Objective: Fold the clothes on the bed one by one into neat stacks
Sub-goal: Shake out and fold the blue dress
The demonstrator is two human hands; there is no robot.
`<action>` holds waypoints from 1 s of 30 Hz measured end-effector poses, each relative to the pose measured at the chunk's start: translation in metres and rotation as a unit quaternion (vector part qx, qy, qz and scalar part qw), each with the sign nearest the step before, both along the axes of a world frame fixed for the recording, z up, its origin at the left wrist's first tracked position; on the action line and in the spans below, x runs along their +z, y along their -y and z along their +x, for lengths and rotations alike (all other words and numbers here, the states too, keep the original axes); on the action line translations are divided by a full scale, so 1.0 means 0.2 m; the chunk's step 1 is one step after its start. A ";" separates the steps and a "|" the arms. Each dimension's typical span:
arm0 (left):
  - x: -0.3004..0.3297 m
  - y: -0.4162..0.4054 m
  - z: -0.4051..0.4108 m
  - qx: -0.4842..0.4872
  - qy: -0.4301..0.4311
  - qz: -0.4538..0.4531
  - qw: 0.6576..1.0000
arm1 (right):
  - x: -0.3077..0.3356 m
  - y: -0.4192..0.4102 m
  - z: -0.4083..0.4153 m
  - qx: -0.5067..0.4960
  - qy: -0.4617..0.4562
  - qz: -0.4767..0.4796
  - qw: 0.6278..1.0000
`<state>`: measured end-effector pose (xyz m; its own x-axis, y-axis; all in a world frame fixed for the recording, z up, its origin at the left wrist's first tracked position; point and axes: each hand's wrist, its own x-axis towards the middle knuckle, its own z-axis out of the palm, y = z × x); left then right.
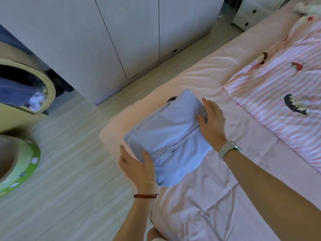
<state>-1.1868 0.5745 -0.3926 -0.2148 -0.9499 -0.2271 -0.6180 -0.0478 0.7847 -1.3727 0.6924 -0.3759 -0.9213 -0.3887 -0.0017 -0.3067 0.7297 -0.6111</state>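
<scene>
A light blue garment (pixel 166 136), already folded down to a compact bundle with a zip seam running across its top, lies near the corner of the bed (pixel 199 206), on the pink sheet and just beside the striped quilt (pixel 278 87); something dark peeks out from under its far edge, too little of it showing to name. The left hand (pixel 137 164) grips the near-left edge, thumb on top and fingers curled underneath; the right hand (pixel 212 119) lies flat and open against the far-right side, fingers straight, pressing the cloth in. This looks like the closing step on this piece: squaring the bundle and settling it where the stack belongs; the lower right flap hangs loose and rounded, so the fold is not yet tidy. The next move probably calls for tucking or smoothing that flap, then letting go with both hands without dragging the layers apart; the bundle sits near the mattress edge, so a careless push could tip it toward the floor (pixel 60 171).
</scene>
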 end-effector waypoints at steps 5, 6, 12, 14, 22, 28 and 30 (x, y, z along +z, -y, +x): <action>0.03 -0.09 -0.12 -0.269 0.107 -0.316 0.903 | -0.06 0.05 0.12 0.188 -0.255 0.072 0.946; 0.00 -0.09 -0.16 -0.299 0.143 -0.317 0.888 | -0.08 0.08 0.10 0.202 -0.223 0.111 0.947; -0.24 -0.01 -0.32 -0.342 0.244 -0.233 0.877 | -0.29 0.15 -0.10 0.206 -0.095 0.231 0.946; -0.30 0.01 -0.36 -0.344 0.256 -0.226 0.875 | -0.36 0.16 -0.13 0.198 -0.078 0.236 0.948; -0.31 0.05 -0.42 -0.363 0.313 -0.159 0.863 | -0.35 0.18 -0.20 0.216 -0.033 0.265 0.939; -0.04 0.07 -0.44 -0.398 0.312 -0.134 0.852 | -0.06 0.13 -0.16 0.206 -0.001 0.218 0.954; 0.06 0.06 -0.41 -0.406 0.300 -0.144 0.851 | 0.07 0.08 -0.10 0.174 0.009 0.177 0.969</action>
